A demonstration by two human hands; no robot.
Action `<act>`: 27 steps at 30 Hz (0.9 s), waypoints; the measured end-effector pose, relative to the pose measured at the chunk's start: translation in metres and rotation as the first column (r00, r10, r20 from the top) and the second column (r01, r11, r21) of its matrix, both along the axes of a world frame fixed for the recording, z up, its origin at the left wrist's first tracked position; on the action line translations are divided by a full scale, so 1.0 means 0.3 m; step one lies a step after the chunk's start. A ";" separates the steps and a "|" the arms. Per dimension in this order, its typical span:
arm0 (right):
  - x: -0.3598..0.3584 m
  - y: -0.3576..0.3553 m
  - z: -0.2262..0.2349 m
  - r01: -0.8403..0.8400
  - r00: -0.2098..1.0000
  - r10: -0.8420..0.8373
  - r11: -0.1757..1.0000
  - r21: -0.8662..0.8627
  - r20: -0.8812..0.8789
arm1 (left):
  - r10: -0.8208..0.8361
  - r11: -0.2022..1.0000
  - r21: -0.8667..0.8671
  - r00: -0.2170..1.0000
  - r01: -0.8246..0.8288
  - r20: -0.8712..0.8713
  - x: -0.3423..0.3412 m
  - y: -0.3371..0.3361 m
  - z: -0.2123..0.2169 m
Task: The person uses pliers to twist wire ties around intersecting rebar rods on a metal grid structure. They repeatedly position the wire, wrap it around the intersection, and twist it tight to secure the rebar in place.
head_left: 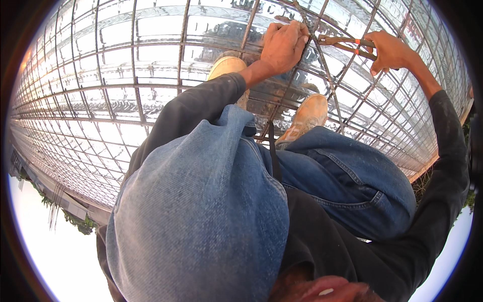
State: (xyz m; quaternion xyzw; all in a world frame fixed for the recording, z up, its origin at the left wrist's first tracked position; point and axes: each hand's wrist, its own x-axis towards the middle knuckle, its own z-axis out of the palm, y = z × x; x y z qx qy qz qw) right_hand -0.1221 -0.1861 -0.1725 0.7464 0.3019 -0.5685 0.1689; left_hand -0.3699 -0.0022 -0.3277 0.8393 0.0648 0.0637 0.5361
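Observation:
A pair of pincers [338, 41] with black and orange handles is gripped in my right hand [395, 51]. Its jaws point left, close to a rebar crossing. My left hand [284, 48] is closed at that same crossing, fingertips bunched beside a diagonal bar [327, 75]. Whatever those fingertips pinch is too small or too hidden to make out. Beneath both hands spreads a grid of thin steel rebar [182, 45], over shiny reflective sheeting [156, 25].
My tan shoes, the left [227, 65] and the right [309, 113], stand among the bars just below my hands. My bent knees in blue jeans [201, 191] fill the middle. Upright rebar ends [56, 201] and greenery show beyond the mesh's edge at lower left.

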 end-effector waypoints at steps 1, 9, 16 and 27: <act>-0.023 -0.049 -0.013 -0.144 0.979 0.120 0.980 0.137 0.166 | 0.013 1.000 0.006 1.000 -0.013 0.009 0.005 -0.003 0.000; -0.058 -0.264 -0.051 -0.807 0.541 0.220 0.409 0.427 0.812 | -0.010 1.000 0.004 1.000 0.010 0.004 0.008 -0.004 -0.002; 0.013 -0.254 -0.068 -0.739 0.637 0.388 0.555 0.383 0.666 | 0.012 1.000 0.020 1.000 -0.012 0.011 0.016 -0.008 -0.008; 0.025 -0.167 -0.022 -0.342 0.920 0.213 0.847 0.407 0.330 | 0.003 0.998 0.059 0.999 -0.005 0.035 0.008 -0.004 -0.019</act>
